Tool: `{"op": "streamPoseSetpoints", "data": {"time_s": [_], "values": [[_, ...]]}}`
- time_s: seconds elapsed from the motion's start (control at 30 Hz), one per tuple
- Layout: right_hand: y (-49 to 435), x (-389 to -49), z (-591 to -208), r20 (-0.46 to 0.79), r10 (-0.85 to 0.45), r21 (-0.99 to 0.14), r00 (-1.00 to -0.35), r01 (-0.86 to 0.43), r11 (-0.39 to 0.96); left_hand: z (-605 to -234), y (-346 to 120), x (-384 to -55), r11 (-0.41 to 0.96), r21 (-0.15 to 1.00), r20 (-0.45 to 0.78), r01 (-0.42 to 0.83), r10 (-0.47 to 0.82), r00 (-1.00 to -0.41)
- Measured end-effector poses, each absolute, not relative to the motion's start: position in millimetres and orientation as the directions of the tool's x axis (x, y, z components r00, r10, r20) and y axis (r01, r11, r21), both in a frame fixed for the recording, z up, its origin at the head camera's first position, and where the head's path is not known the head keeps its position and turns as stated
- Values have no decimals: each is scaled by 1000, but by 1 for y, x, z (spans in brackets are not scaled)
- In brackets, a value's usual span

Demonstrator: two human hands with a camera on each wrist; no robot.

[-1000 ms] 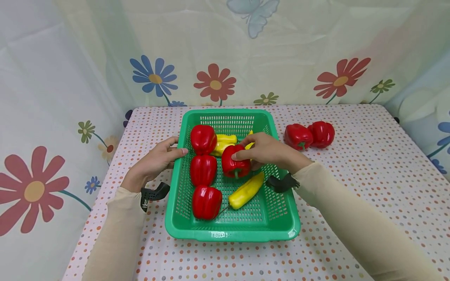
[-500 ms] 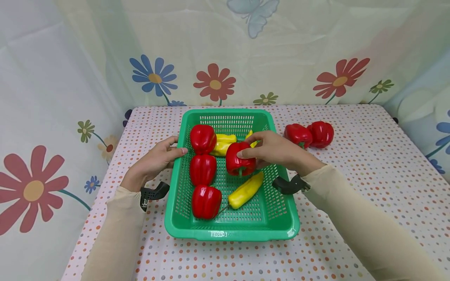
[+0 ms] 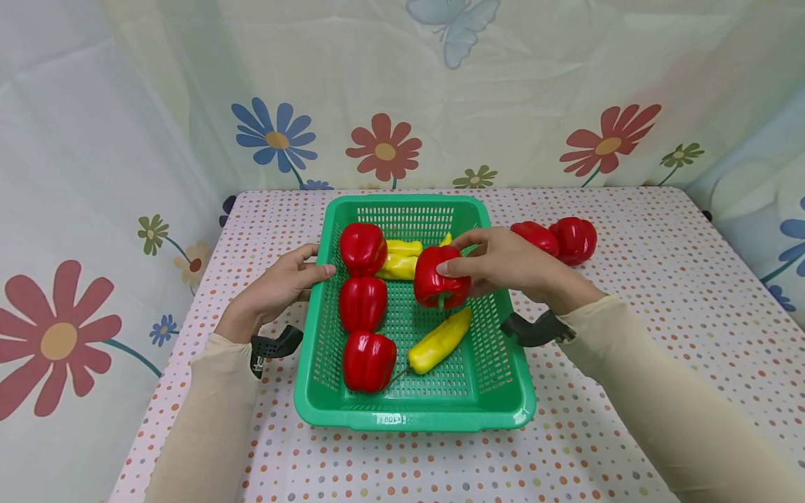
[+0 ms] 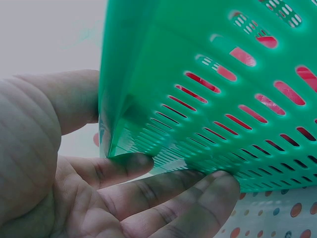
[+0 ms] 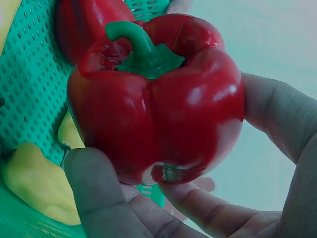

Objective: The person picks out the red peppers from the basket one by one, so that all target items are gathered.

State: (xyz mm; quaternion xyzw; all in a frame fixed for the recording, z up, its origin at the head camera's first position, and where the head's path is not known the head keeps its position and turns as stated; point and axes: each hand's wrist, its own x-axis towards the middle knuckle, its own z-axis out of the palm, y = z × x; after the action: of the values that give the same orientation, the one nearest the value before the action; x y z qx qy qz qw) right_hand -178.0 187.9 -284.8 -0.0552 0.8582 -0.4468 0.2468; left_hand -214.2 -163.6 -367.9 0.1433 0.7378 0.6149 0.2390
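Note:
My right hand (image 3: pixel 503 262) holds a glossy red bell pepper (image 3: pixel 438 279) over the green basket (image 3: pixel 415 420). In the right wrist view, thumb and fingers grip this bell pepper (image 5: pixel 153 114) by its sides, its green stem showing. At the basket's left side my left hand (image 3: pixel 279 286) hooks its thumb over the rim; its fingers press the slotted outer wall (image 4: pixel 223 124) in the left wrist view. Three more red bell peppers (image 3: pixel 363 304) form a column inside along the left. One yellow pepper (image 3: pixel 440 340) lies near the front; other yellow peppers (image 3: pixel 402 248) sit behind, partly hidden.
Right of the basket, two red bell peppers (image 3: pixel 575 239) sit side by side on the dotted tablecloth (image 3: pixel 660 279); my right hand partly covers the nearer one. A flowered curtain (image 3: pixel 516 91) hangs behind the table and along its sides.
The red bell pepper in my right hand has shifted to the right and slightly toward the back, uncovering more of the yellow peppers behind. My left hand has stayed on the basket's rim.

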Motion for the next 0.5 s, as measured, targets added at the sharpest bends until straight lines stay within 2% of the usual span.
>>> {"op": "streamPoseSetpoints", "data": {"time_s": [0.5], "values": [[204,-171,-282,-321,-297,-807,-899,95,583,-369,-165,-214,199,977,-172,-80,510,-843]]}}
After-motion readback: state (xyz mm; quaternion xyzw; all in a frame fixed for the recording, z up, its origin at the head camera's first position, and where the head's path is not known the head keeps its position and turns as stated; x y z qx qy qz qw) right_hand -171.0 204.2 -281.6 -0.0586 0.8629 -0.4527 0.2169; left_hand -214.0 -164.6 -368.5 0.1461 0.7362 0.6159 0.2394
